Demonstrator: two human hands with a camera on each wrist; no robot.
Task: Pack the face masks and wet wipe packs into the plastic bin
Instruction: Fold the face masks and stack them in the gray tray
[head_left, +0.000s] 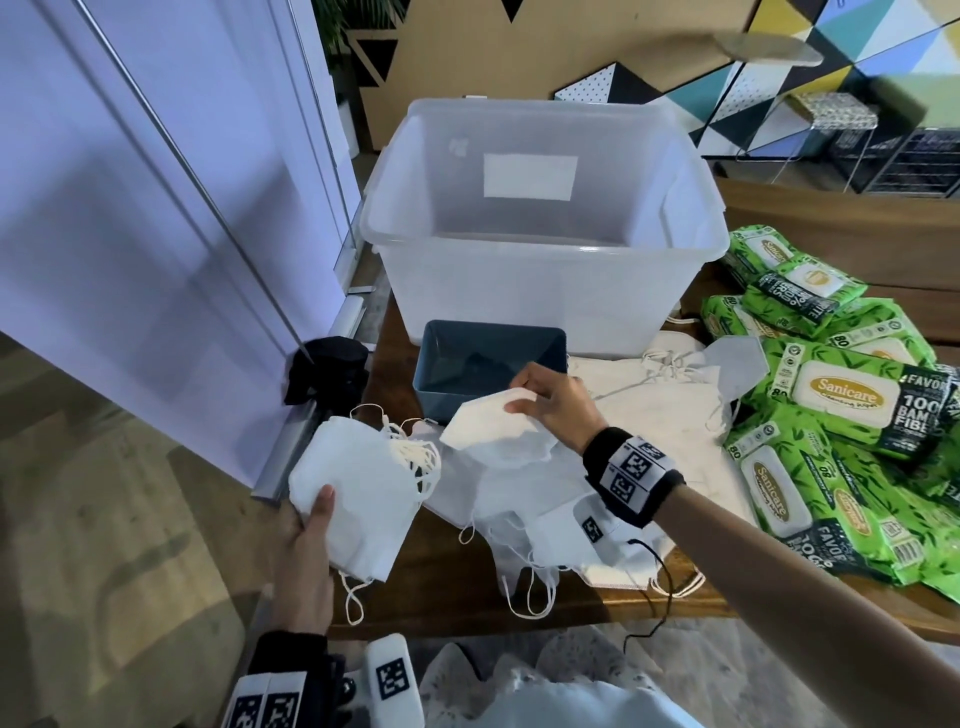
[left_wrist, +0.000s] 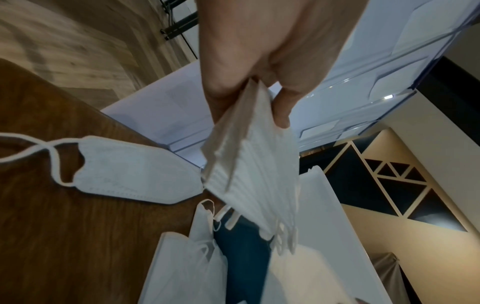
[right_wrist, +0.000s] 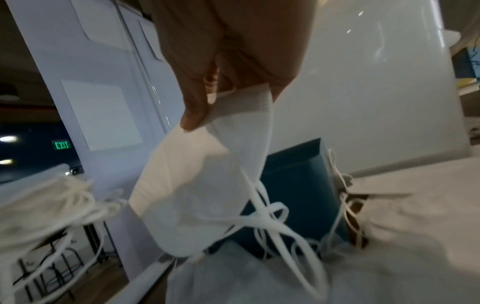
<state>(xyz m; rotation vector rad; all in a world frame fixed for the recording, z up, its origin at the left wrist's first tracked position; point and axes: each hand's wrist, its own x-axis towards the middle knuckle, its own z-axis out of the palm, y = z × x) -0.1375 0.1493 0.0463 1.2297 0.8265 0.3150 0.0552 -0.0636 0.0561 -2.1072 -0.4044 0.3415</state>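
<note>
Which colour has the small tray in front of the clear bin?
The small tray is dark blue; the head view shows it best.

Floor: pale wood planks (head_left: 104, 519) are seen.
Left: a white panelled partition (head_left: 130, 208).
Rear wall: painted with coloured triangles (head_left: 857, 52).
Sign: green EXIT (right_wrist: 62, 145), lit.

Clear plastic bin (head_left: 540, 291) upright; white masks (head_left: 639, 415) scattered; green wipe packs (head_left: 852, 395) heaped right.

I see left hand (left_wrist: 262, 61) gripping mask stack (left_wrist: 249, 164), thumb on one face, fingers (left_wrist: 281, 111) on other. Loops dangle off stack's low end. Single mask (left_wrist: 135, 172) flat on table (left_wrist: 64, 236). More masks (left_wrist: 187, 271) below, beside blue box (left_wrist: 246, 257).
</note>
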